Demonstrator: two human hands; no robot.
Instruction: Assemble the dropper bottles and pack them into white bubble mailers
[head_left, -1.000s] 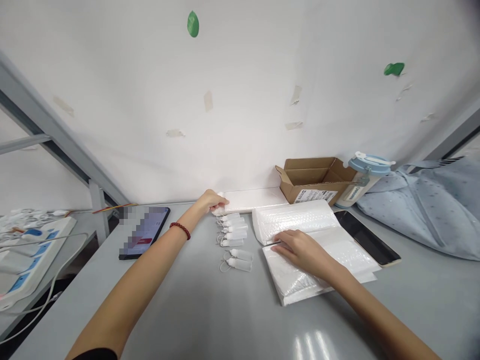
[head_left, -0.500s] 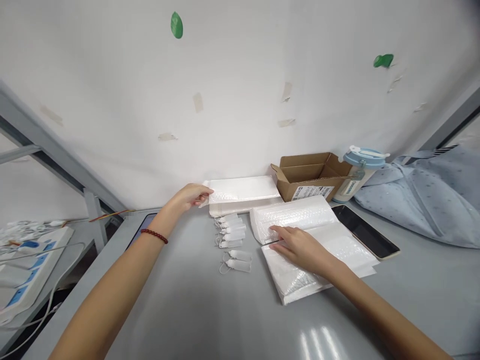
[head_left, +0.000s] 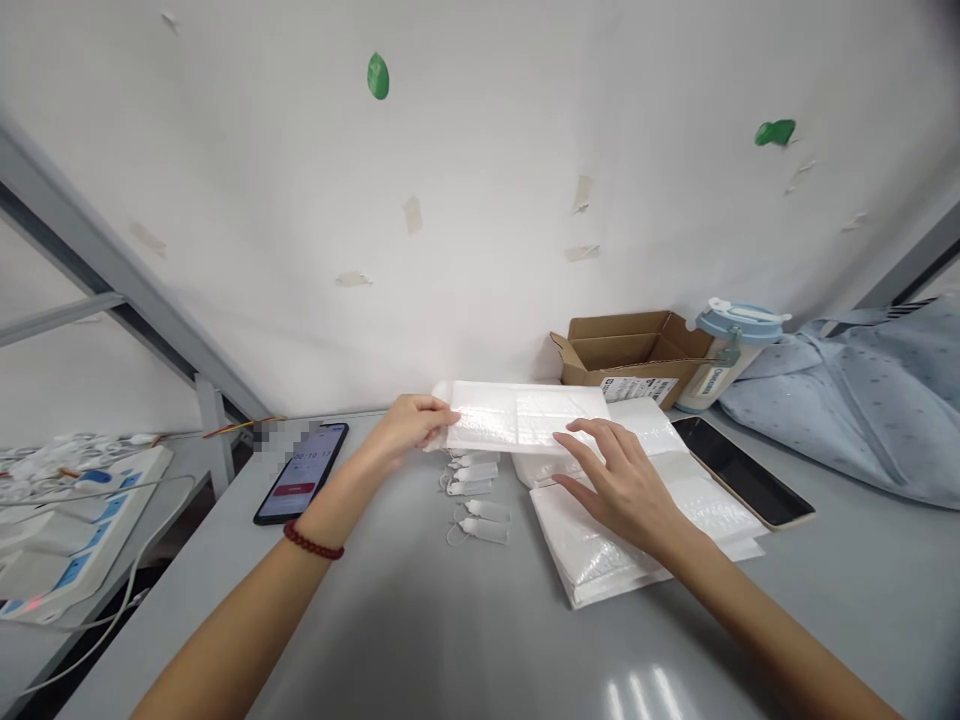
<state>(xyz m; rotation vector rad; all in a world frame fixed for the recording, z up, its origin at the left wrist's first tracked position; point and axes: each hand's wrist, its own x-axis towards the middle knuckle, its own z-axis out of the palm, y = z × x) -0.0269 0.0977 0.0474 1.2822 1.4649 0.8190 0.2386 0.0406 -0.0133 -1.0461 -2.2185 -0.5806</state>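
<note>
My left hand [head_left: 417, 424] grips the left end of a white bubble mailer [head_left: 495, 418], which is held above the table with its far end reaching over to the right. My right hand [head_left: 616, 480] hovers by the mailer's lower right edge, fingers apart and curved, with nothing visibly held. Beneath that hand lies a stack of white bubble mailers [head_left: 697, 500], some partly unfolded. Several small white tags with loops [head_left: 484, 528] rest in a column on the table, the upper ones partly hidden under the raised mailer.
A phone with a lit screen [head_left: 304, 472] lies at left, a dark-screened phone [head_left: 739, 470] at right. Behind stand an open cardboard box [head_left: 634, 350] and a blue-lidded cup [head_left: 727, 360], beside a pale blue bag [head_left: 885, 410]. A power strip [head_left: 97, 530] with cables sits far left.
My left hand has drawn the mailer from near the wall toward me and to the right. My right hand has lifted off the stack, its fingers opening.
</note>
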